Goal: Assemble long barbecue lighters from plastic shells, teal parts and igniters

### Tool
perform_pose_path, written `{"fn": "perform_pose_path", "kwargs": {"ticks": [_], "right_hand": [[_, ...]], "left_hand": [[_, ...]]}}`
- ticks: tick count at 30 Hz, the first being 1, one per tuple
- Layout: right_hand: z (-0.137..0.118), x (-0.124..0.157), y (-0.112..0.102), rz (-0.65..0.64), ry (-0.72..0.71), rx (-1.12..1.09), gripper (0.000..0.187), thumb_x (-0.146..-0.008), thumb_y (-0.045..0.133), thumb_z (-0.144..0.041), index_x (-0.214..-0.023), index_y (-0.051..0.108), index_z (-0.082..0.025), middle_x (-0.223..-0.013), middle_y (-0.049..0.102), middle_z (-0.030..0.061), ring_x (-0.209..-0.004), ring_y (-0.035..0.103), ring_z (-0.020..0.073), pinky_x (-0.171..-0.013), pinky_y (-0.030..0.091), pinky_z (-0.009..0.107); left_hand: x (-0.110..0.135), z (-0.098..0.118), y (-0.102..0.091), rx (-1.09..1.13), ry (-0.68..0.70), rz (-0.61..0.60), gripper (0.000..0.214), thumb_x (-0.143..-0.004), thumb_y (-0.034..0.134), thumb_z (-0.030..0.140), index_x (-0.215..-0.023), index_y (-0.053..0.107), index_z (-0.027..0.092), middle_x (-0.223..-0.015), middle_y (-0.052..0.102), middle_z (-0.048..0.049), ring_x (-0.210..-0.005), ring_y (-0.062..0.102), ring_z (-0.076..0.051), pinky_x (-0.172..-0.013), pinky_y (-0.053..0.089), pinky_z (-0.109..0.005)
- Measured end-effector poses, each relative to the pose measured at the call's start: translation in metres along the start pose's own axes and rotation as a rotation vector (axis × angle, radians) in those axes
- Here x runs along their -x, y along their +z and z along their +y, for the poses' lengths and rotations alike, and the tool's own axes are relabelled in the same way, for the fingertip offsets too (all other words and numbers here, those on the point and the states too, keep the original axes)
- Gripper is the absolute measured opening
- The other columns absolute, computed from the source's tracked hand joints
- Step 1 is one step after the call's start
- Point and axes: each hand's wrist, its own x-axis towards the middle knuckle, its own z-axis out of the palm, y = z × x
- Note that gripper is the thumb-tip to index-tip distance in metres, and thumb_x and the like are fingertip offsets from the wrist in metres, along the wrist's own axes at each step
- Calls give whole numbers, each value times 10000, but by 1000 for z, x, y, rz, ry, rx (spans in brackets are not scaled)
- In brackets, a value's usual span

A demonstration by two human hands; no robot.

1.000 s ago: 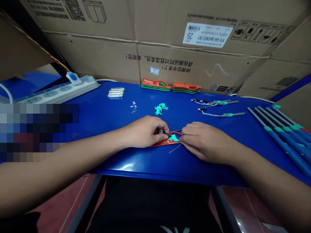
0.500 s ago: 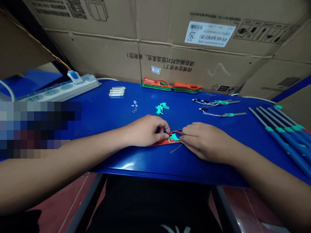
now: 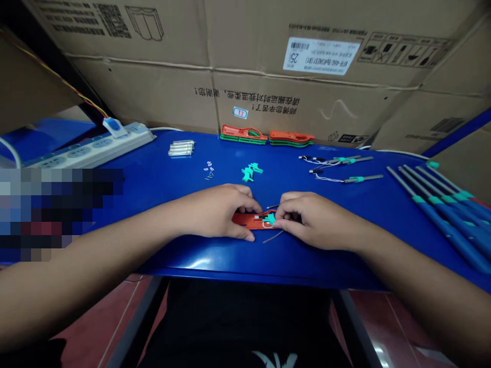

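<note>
Clasping the orange plastic piece (image 3: 247,220) more closely now, left hand (image 3: 217,212) curled shut over its end, right hand (image 3: 316,220) pinching the teal plastic part (image 3: 270,219), both hands drawn nearer together.

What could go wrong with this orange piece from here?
The thin grey wire sticks out loose past your right hand and might snag or kink. The small teal part on the orange plastic piece could slip loose. The tiny metal bits lie loose on the table and might scatter if bumped.
</note>
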Motion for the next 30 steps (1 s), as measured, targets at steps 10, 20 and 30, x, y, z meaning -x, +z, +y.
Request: {"fn": "perform_pose_path", "kwargs": {"ticks": [10,20,30], "right_hand": [[-9,-11,5,60,187,-31,159,-874,652,-206,-719,668,-173,-772,646,12,-642,524,107,-594,358,247],[-6,-16,9,98,187,5,182,-861,667,-227,-688,680,-170,-762,662,24,-620,522,108,-571,352,247],[14,-16,-45,138,-73,75,232,-912,621,-352,-822,749,-181,-858,701,52,-741,608,149,-704,441,281]], "left_hand": [[-3,4,9,22,-47,75,288,-823,723,293,-1098,780,226,-808,566,-2,-742,547,-131,-662,393,-240],[-11,-8,7,67,-22,85,331,-807,743,284,-1125,770,199,-800,557,2,-729,547,-128,-680,409,-245],[-9,-12,1,-40,11,100,379,-849,696,351,-1198,737,208,-881,609,-31,-797,579,-157,-755,438,-274]]}}
